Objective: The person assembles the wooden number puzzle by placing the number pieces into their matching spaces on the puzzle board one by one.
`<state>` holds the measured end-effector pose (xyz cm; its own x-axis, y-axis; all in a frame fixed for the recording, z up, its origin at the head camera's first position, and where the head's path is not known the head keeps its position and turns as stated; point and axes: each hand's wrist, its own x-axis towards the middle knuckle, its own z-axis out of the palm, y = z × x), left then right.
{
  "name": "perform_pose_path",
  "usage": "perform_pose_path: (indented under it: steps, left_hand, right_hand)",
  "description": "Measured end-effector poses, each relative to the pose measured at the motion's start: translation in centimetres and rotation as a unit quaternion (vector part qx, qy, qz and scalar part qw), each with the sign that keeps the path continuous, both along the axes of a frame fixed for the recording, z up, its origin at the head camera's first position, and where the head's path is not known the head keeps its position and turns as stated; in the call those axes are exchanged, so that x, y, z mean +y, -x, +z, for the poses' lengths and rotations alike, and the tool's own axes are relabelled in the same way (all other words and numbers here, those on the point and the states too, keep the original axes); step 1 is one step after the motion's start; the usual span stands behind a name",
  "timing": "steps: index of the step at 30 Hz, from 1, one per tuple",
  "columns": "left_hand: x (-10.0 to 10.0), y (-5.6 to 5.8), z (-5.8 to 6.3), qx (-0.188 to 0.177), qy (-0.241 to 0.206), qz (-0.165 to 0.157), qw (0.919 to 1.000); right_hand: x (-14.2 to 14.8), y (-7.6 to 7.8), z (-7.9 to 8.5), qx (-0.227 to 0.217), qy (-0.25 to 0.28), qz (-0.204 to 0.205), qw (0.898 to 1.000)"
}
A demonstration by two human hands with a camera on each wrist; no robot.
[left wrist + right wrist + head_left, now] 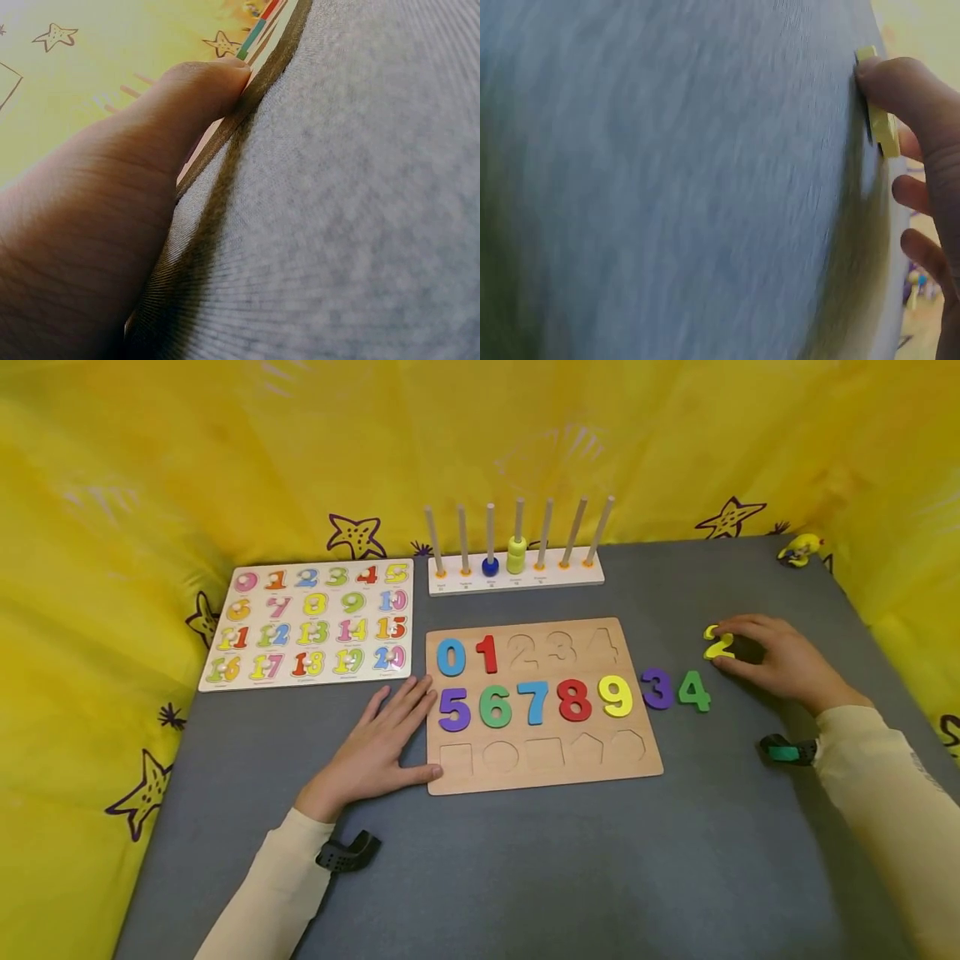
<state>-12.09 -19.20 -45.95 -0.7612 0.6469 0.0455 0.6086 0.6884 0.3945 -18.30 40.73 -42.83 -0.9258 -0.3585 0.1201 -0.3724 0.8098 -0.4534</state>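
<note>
Yellow star-printed cloth (450,443); grey, fabric-textured tabletop (525,877). Wooden board (540,782), rounded corners: coloured numerals 0, 1, 5–9; cut outlines 2, 3, 4 and shapes. Purple 3 (665,690), green 4 (695,697): just right of it. Yellow 2 (720,652): farther right, pinched between thumb and fingers of right hand (782,662). Left hand (378,743): fingers extended, touching board's left edge. Knobbed number board (327,678): 0–20, captions illegible. Peg rack (570,577): blue, green beads.

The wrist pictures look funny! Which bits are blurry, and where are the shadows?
Right wrist view: the grey tabletop looks smeary, with a brownish shadow near the yellow 2; left wrist view: the tabletop looks soft too, with a dark shadow beside the left hand.
</note>
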Motion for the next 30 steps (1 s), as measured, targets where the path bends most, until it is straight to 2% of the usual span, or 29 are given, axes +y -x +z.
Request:
perform_pose_path:
  steps: [4,7,13,17,21,25,30]
  left_hand:
    - [-0.1,0.2,0.0,0.001,0.002,-0.001,1.0]
    - [-0.3,0.3,0.0,0.002,0.002,0.0,1.0]
    - [-0.6,0.3,-0.3,-0.004,0.004,0.005,1.0]
    - [-0.9,0.3,-0.4,-0.003,-0.002,0.006,1.0]
    - [-0.9,0.2,-0.5,0.001,-0.005,0.004,1.0]
    - [-0.6,0.2,-0.5,0.003,-0.007,-0.001,1.0]
    - [-0.5,0.2,-0.4,0.005,-0.007,-0.003,1.0]
  right_hand:
    - [-2.0,0.6,0.7,0.001,-0.001,-0.011,1.0]
    - [-4.9,1.5,1.7,0.008,-0.003,0.004,1.0]
    - [-12.6,3.8,3.1,0.02,-0.025,0.082,0.996]
    - [-18.0,5.0,3.0,0.019,-0.044,0.14,0.989]
    - [-22.1,5.4,2.6,0.009,-0.069,0.176,0.982]
    - [-24.4,5.3,2.1,0.0,-0.095,0.189,0.977]
    - [-25.3,5.2,1.5,-0.005,-0.106,0.192,0.976]
